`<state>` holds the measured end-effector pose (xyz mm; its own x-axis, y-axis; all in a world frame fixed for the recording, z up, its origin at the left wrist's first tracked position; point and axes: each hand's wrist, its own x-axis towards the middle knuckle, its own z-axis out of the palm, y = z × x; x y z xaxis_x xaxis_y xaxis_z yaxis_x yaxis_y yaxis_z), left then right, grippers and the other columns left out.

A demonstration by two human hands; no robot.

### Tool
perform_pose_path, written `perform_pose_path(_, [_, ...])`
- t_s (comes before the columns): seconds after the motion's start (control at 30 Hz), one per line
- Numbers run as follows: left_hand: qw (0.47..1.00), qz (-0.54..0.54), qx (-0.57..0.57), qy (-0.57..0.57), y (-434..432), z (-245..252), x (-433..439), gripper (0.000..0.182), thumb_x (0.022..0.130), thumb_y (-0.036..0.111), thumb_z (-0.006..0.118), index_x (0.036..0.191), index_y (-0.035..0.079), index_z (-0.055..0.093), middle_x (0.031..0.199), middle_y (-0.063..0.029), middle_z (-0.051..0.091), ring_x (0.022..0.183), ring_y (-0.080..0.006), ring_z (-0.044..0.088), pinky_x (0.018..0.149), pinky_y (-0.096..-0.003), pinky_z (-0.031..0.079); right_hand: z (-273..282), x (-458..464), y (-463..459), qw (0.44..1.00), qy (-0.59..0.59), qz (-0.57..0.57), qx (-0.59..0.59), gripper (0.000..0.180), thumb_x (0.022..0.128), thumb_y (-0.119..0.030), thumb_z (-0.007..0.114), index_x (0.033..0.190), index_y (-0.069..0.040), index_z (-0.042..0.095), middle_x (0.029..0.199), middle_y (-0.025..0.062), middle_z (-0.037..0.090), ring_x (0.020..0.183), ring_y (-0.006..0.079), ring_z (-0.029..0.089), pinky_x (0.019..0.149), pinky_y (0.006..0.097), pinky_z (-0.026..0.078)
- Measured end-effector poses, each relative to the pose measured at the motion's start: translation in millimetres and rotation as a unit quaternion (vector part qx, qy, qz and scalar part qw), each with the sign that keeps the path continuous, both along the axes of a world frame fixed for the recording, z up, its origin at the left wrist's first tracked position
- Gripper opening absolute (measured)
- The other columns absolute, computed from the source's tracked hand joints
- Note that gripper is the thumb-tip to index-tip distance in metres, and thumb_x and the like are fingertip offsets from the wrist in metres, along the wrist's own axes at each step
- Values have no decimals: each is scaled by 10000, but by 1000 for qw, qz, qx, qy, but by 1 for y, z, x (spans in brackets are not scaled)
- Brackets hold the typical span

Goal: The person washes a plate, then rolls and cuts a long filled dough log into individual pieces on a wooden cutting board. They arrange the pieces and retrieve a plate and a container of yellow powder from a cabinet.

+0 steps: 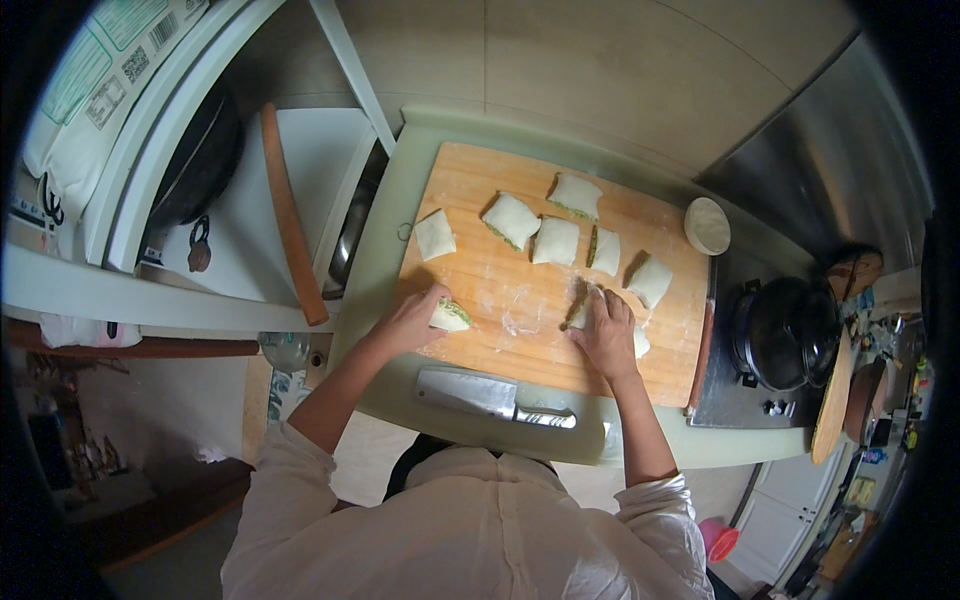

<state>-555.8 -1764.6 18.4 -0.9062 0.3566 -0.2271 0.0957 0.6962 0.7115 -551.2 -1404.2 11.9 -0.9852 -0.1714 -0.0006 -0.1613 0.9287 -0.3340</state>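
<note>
My left hand grips a cut piece of dough with green filling at the left front of a floured wooden board. Toward the front right of the board, my right hand lies over another filled dough piece, mostly covered by the fingers. White dough shows beside that hand too; whether it is a separate piece I cannot tell. Several square dough pieces rest farther back, among them one at the left, one in the middle and one at the right. Green layers show along some cut sides.
A cleaver lies on the counter in front of the board. A small bowl of white powder stands by the back right corner. Right of the board is a stove with a black lidded pot. A wooden rod leans at the left shelf.
</note>
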Motion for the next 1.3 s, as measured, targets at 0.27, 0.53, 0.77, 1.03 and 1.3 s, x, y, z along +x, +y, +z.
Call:
perform_pose_path(0.27, [881,320,329,-114,-24,-28,1,562,752,34,790,1217,92,478,1118,-43,576,1041,-154,568,877,-313,496,15,2,-6,996,71,-13,-53,697,756,-239,806,1347,-23,507,1350,224,481,1239,402,453,1064,485,363])
perform_pose_path(0.53, [882,273,384,9,61,26,25,621,749,-70,743,1266,37,416,1189,-109,570,1096,-192,586,906,-322,519,34,59,-108,638,-305,-96,-701,490,1012,-357,526,1393,-53,476,1413,118,503,1248,274,508,1071,397,401])
perform_pose_path(0.77, [853,92,410,308,103,20,59,650,731,-122,741,1242,74,391,1217,-202,608,1121,-347,620,988,-463,488,57,55,-118,358,-276,-20,-892,585,1008,-369,488,1472,-34,366,1525,151,361,1393,253,369,1146,420,299])
perform_pose_path(1.03, [837,103,406,351,110,34,60,726,718,-149,747,1284,76,352,1253,-202,535,1131,-356,609,950,-440,527,52,64,-96,503,-251,5,-827,651,878,-60,658,1462,-12,374,1467,118,433,1361,213,407,1128,364,320])
perform_pose_path(1.3, [776,318,542,-46,125,5,65,545,896,-23,665,1328,41,339,1234,-106,516,1157,-171,537,975,-324,468,13,39,-96,699,-247,-125,-659,304,959,-95,629,1239,13,578,1083,46,655,994,111,588,913,282,460])
